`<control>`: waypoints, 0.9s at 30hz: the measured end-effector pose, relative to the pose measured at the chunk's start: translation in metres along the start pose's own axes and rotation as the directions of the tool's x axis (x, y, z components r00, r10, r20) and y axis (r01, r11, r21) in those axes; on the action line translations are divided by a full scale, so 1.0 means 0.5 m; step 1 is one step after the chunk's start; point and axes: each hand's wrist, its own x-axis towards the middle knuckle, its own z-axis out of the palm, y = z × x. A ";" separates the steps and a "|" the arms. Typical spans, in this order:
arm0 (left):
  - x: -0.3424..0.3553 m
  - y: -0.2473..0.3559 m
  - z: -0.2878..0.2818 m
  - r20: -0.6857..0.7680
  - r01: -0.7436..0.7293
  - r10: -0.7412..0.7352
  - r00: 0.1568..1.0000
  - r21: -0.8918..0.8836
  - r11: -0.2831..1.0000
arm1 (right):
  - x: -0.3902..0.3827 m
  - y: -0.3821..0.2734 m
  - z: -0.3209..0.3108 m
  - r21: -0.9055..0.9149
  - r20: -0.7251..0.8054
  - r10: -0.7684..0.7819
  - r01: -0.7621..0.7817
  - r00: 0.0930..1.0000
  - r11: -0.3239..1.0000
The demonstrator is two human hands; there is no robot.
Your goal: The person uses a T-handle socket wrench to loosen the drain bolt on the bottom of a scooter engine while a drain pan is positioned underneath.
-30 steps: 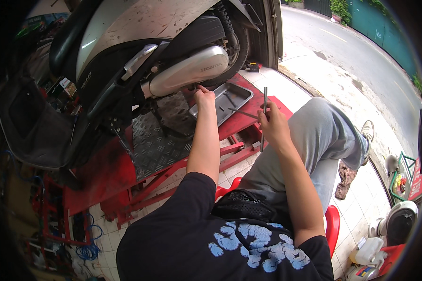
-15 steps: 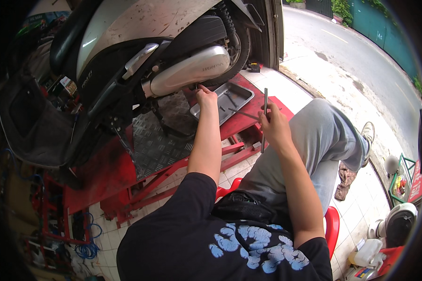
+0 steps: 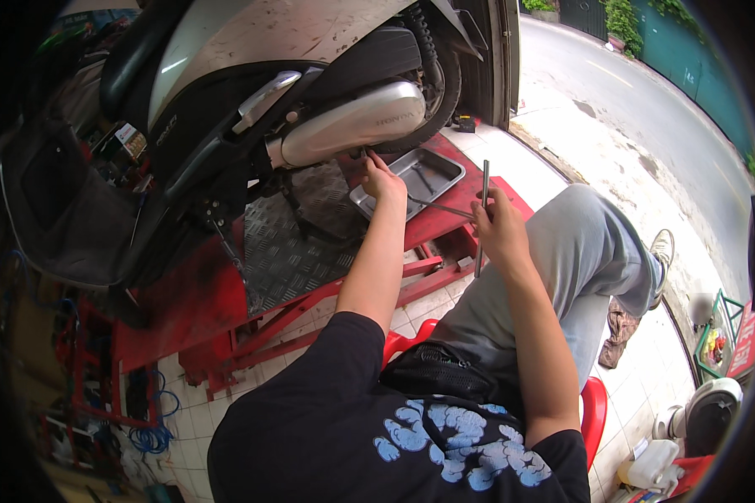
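My left hand (image 3: 382, 180) reaches up under the silver transmission cover (image 3: 356, 126) of a scooter (image 3: 226, 92). Its fingers are drawn together at the underside, and what they hold, if anything, is too hidden to make out. In my right hand (image 3: 503, 233), above my raised knee, is a metal T-handle wrench (image 3: 486, 178). Its crossbar stands nearly upright while the long shaft points left, its end close to my left wrist. Behind my left hand lies a shallow metal tray (image 3: 455, 172) with a dark bolt or tool in it.
The scooter stands on a red lift table (image 3: 176, 323) with a patterned metal plate (image 3: 289, 256). I sit on a red plastic stool (image 3: 594, 411). Blue hose (image 3: 151, 438) lies coiled at the lower left. A plastic jug (image 3: 653, 465) stands at the lower right, and the street (image 3: 629, 92) lies beyond.
The view has shifted slightly, so the scene sits farther right. My left hand now covers small pieces seen in the tray before. The wrench stays in my right hand, its shaft near my left wrist.
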 end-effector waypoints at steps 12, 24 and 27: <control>0.088 -0.030 -0.043 -0.060 0.017 -0.003 0.998 0.245 0.969 | 0.004 0.011 -0.003 -0.015 -0.024 0.007 -0.008 1.000 1.000; 0.181 -0.042 -0.040 -0.207 0.103 -0.028 0.978 0.360 0.927 | 0.002 0.015 -0.003 -0.029 -0.027 -0.023 0.022 0.999 0.999; 0.160 -0.044 -0.023 -0.259 0.111 -0.024 0.966 0.326 0.939 | 0.003 0.021 -0.002 -0.026 -0.034 -0.033 0.033 0.999 0.999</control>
